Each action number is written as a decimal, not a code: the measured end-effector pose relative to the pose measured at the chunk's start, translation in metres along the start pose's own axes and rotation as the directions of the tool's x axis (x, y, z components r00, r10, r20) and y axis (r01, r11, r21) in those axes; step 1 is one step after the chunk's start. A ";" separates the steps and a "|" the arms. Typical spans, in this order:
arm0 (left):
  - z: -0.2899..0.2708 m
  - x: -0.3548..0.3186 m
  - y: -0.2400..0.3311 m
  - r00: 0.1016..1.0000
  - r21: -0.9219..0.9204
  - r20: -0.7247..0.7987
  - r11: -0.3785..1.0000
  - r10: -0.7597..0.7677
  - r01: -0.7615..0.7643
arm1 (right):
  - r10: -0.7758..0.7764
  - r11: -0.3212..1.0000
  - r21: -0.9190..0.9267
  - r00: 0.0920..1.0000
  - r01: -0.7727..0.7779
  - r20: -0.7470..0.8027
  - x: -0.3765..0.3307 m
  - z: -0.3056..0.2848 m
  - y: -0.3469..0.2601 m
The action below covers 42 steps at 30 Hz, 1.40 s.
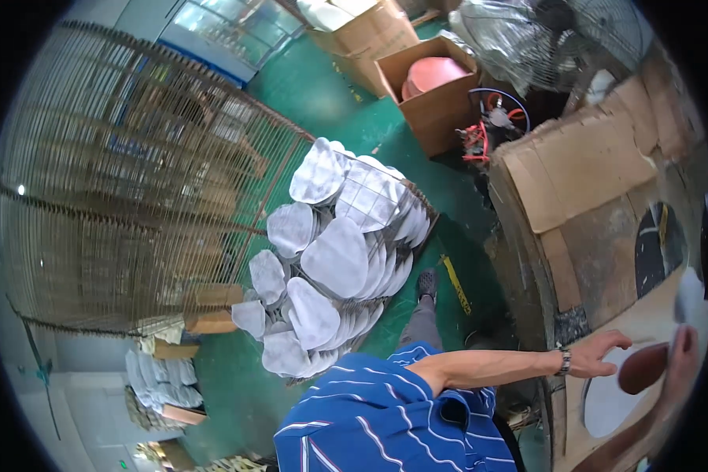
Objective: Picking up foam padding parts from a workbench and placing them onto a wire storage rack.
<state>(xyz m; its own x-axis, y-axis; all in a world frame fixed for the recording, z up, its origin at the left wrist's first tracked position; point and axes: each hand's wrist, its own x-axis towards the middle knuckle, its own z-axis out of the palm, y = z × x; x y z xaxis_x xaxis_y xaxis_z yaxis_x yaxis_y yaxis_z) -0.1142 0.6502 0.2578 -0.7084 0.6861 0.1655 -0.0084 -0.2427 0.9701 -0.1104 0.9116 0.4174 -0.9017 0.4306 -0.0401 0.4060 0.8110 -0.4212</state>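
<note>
One flat white piece [606, 405] lies on a light board [649, 318], upon the workbench [606, 244], at the right side of the head view. Over its upper edge we see the left hand [598, 354], with a watch [565, 362] at the wrist; its thumb and fingers are spread apart, and we see nothing gripped between them. Just beside it is a brown oval thing [643, 368], which overlaps the white piece in our view. The right hand [678, 377] is next to this oval, but it is blurred, so we cannot tell if its fingers hold it or only pass near.

Well apart, near the middle, many similar white pieces [336, 258] lie in overlapping stacks, beside a tall wire rack [149, 181]. We judge that the piece on the board is not finished, because both hands are close to it. If the stacked ones are already done or are waiting, we cannot say, and how many are left is also not clear to us.
</note>
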 end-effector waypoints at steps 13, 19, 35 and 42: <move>-0.278 -0.185 0.134 0.758 0.417 -0.622 0.903 0.198 0.106 | -0.353 0.936 0.090 0.914 0.341 0.199 -0.069 0.257 -0.427; -0.393 -0.240 0.127 0.615 0.441 -0.746 0.881 0.254 0.171 | -0.395 0.904 -0.014 0.848 0.427 0.352 -0.072 0.347 -0.568; -0.669 -0.341 -0.027 -0.174 0.084 -0.970 0.909 0.168 0.408 | -0.530 0.756 -0.007 0.618 0.655 0.581 -0.115 0.627 -0.826; -0.709 -0.432 -0.145 -0.134 -0.199 -0.940 0.825 -0.313 -0.529 | -0.432 0.801 0.050 0.518 0.597 0.739 -0.162 0.687 -0.785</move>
<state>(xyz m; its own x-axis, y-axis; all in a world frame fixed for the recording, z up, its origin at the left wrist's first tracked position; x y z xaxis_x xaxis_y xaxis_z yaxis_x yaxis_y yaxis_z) -0.3078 -0.0970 -0.0805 -0.5661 -0.6609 -0.4927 0.2274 -0.6997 0.6773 -0.3852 -0.0667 0.1315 -0.7520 -0.4201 -0.5079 -0.2205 0.8865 -0.4068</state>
